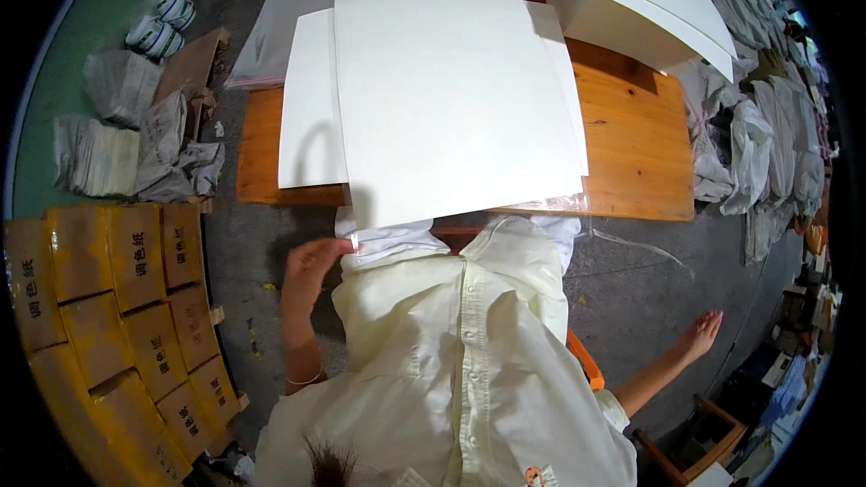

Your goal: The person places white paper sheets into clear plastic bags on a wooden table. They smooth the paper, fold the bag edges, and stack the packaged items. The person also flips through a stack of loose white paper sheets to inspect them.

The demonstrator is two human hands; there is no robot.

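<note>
A large white sheet (pixel 442 99) lies on top of other white sheets (pixel 311 108) on the wooden table, its near edge overhanging my lap. My left hand (pixel 314 263) is beside the sheet's near left corner, thumb and fingers pinched together. A small shiny strip shows at its fingertips, too small to name. Out to the right, away from the table, my right hand (pixel 700 337) has its fingers stretched out and holds nothing visible. Clear plastic film (pixel 550 203) peeks from under the near right part of the sheets.
The orange-brown wooden table (pixel 631 144) carries a tall white stack (pixel 586 9) at the far right. Cardboard boxes (pixel 140 257) are piled at left, with plastic-wrapped bundles (pixel 99 158) beyond them. White sacks (pixel 753 140) line the right. A wooden frame (pixel 713 451) stands at lower right.
</note>
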